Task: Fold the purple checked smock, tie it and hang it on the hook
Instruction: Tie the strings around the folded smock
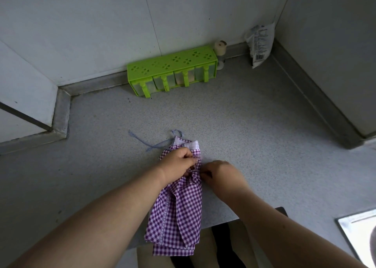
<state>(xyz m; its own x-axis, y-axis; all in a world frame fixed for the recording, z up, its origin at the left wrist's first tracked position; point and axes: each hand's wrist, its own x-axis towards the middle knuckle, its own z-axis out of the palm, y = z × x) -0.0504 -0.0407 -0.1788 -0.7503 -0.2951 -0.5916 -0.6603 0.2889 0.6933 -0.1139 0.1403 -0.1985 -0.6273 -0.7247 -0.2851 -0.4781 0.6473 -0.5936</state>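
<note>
both grips were curled tight on the folded purple checked smock (pixel 179 212) at the counter's (pixel 264 125) near edge, left hand (pixel 179 164) and right hand (pixel 221 173) pinching its cinched middle.

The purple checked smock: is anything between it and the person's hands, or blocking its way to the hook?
Nothing is between them: the left hand and right hand already pinch the purple checked smock at its gathered middle. No hook is in view, so that path cannot be judged.

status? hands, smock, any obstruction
Left hand and right hand both pinching ties at smock middle. Smock folded, on counter. Nothing in the way.
</note>
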